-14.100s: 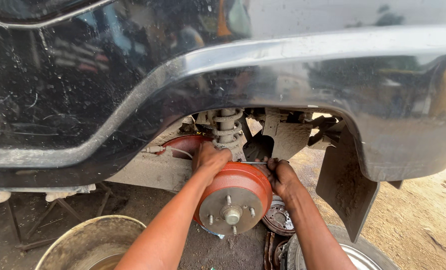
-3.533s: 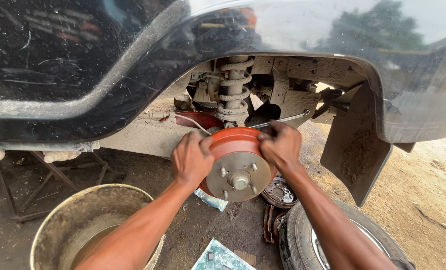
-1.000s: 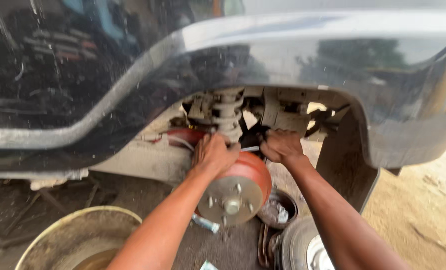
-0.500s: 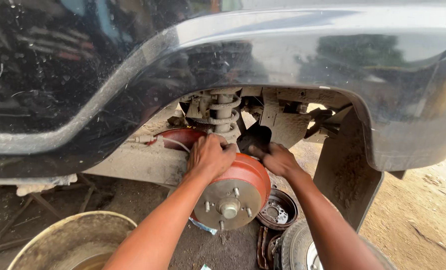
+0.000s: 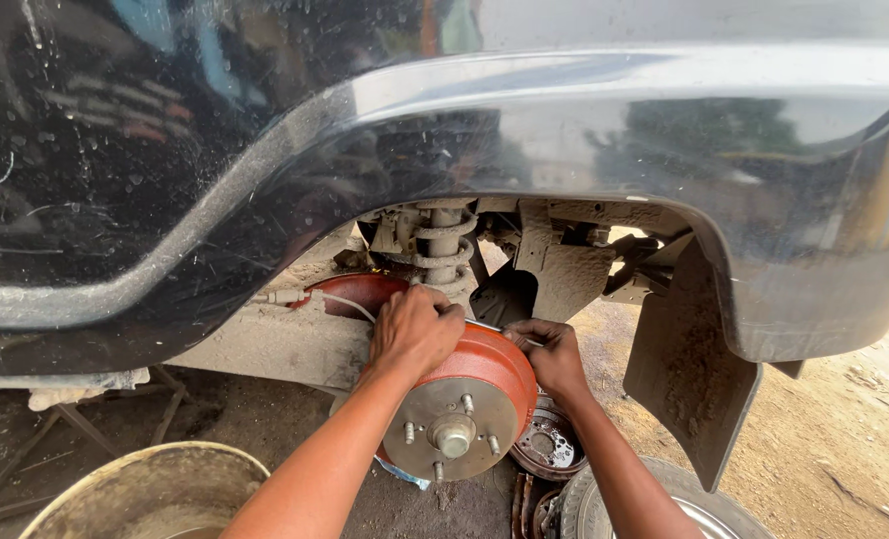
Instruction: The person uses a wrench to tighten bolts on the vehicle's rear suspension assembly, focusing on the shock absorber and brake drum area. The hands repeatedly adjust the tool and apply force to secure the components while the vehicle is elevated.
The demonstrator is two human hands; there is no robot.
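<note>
Hands: left hand (image 5: 417, 329) still clasping red brake drum (image 5: 464, 399); right hand (image 5: 549, 351) shifted behind, grasping its rim

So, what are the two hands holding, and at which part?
Both grip the red brake drum at its upper rim: left hand on top, right hand at the upper right edge.

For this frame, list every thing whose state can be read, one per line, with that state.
Red brake drum: mounted on the hub, studs bare, no wheel fitted.
Left hand: grip closed over the drum's top edge.
Right hand: pressed against the drum's right rear edge; fingers partly hidden.
Mud flap: hanging, caked with dirt.
Coil spring: exposed in the wheel arch.
Tyre: off the car, lying on the ground.
Metal basin: upright on the ground.
</note>
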